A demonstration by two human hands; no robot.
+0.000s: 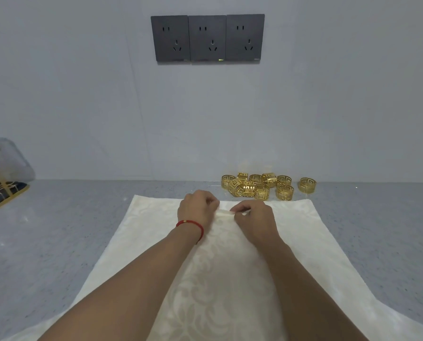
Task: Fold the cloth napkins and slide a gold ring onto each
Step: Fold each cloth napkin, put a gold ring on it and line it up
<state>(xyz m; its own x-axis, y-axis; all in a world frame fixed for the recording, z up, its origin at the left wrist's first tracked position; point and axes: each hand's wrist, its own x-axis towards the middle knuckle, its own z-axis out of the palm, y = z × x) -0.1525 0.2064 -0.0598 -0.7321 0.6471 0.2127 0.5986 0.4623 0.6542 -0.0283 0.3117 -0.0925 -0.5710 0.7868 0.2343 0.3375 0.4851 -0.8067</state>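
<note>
Your left hand point(197, 208) and right hand point(254, 219) both pinch a small fold near the far edge of one cream napkin point(220, 267), which runs lengthwise away from you. About eleven gold rings point(262, 185) cluster just beyond.

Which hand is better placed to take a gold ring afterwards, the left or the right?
Probably the right hand. The gold rings lie just beyond it, on the right. The left hand is farther away. Both now pinch the napkin.
</note>
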